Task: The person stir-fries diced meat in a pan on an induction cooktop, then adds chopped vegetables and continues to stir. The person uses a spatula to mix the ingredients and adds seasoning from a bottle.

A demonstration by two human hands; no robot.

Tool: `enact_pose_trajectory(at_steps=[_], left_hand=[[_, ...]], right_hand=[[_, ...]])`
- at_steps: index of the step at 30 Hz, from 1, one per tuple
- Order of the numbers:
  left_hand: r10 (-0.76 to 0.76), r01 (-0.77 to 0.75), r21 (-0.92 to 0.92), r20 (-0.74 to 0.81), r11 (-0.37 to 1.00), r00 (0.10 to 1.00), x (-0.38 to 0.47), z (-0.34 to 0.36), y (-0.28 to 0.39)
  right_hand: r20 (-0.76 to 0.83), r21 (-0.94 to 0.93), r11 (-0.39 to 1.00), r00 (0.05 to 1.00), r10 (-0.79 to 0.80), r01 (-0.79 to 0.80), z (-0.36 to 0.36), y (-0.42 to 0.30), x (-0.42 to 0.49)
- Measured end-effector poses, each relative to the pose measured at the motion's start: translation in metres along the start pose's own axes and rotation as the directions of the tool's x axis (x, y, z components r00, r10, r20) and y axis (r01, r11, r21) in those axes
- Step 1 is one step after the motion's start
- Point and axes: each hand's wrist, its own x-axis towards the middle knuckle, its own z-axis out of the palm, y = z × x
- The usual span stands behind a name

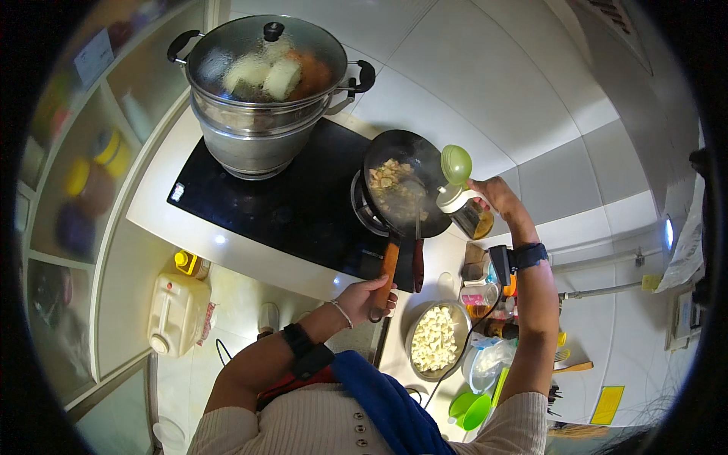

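Note:
My left hand (363, 298) grips the wooden handle (389, 263) of a dark wok (404, 145), which sits on the right burner of a black glass gas stove. Chopped food (392, 176) fries in the wok amid faint steam. A spatula with a dark red handle (418, 266) rests in it, untouched by either hand. My right hand (495, 196) holds a glass condiment dispenser (476, 220) by its white handle, tilted at the wok's right rim. Its green domed lid (456, 164) is raised. Dark or amber contents lie inside; whether anything pours out cannot be seen.
A large steamer pot (256, 136) with a fogged glass lid stands on the left burner. Right of the stove are a metal bowl of pale cubes (437, 341), seasoning bottles (483, 296) and a green container (471, 410). A plastic jug (179, 315) stands on the floor.

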Motion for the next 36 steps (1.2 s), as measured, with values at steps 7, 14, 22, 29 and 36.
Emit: enact_pose_trajectory(at_steps=[7, 14, 22, 29, 36], left_hand=[[0.01, -0.009, 0.017, -0.051, 1.0, 0.999, -0.001, 0.003, -0.001], [0.022, -0.018, 0.053, -0.067, 0.998, 0.998, -0.003, 0.006, -0.001], [0.023, -0.017, 0.071, -0.095, 0.997, 0.995, -0.003, 0.006, 0.0], [0.009, -0.007, 0.033, -0.056, 0.999, 0.998, 0.0, 0.002, 0.0], [0.023, -0.019, 0.062, -0.061, 0.998, 0.998, 0.0, 0.001, -0.001]], right_hand=[[0.003, -0.303, 0.887, 0.931, -0.366, 0.349, -0.002, -0.005, 0.023], [-0.08, -0.261, 0.964, 0.997, 0.022, -0.042, -0.005, -0.034, 0.025], [-0.136, -0.295, 0.951, 0.989, 0.054, -0.092, -0.008, -0.044, 0.026], [-0.087, -0.111, 0.985, 0.986, -0.14, 0.13, -0.011, -0.024, 0.019], [-0.081, 0.727, 0.685, 0.983, 0.165, -0.055, 0.003, 0.035, -0.031]])
